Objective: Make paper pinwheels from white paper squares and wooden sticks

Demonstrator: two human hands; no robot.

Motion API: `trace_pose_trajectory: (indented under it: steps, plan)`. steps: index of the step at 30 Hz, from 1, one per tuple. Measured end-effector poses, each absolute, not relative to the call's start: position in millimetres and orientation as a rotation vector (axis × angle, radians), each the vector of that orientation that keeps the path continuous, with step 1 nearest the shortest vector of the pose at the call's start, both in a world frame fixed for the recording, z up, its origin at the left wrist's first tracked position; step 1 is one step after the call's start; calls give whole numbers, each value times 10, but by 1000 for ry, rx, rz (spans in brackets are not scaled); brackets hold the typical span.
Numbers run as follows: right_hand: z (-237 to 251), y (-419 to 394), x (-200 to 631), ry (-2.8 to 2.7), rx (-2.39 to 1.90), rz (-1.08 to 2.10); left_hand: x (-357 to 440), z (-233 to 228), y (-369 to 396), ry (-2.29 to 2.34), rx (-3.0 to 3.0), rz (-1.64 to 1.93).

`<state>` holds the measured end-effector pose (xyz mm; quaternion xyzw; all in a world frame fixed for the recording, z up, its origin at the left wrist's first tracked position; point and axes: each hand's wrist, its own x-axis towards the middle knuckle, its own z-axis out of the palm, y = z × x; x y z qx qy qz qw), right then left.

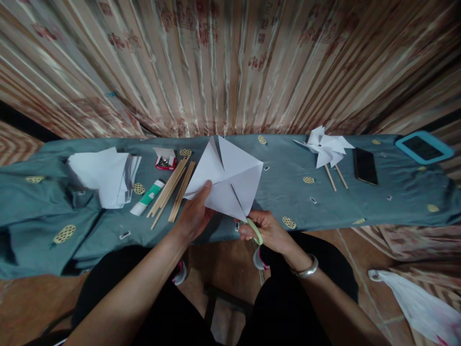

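A square sheet of white paper [237,168], turned corner-up, has slits running in from its corners toward the middle. My left hand [196,211] grips it by the left side, thumb on top and fingers beneath. In my right hand [268,230] are scissors [255,231] with pale green handles. Their blades lie in a slit at the paper's lower right corner. To the left of the paper are several wooden sticks [169,185], a green and white glue stick [147,197] and a small red box [165,159] of metal pins or tacks.
A stack of white paper [104,175] lies at the left on the green cloth [288,192]. Finished paper pinwheels [326,146] on sticks, a black phone [365,166] and a blue-framed tablet [424,147] are at the right. A curtain [230,67] hangs behind.
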<state>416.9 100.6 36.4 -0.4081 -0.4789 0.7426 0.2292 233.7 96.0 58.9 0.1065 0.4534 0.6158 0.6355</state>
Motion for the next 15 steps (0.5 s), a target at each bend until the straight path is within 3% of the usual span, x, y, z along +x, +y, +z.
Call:
trace_pose_trajectory:
  steps: [15]
  plan:
    - [315, 1007, 4158, -1268, -1109, 2068, 2330, 538, 956, 1009, 259, 1420]
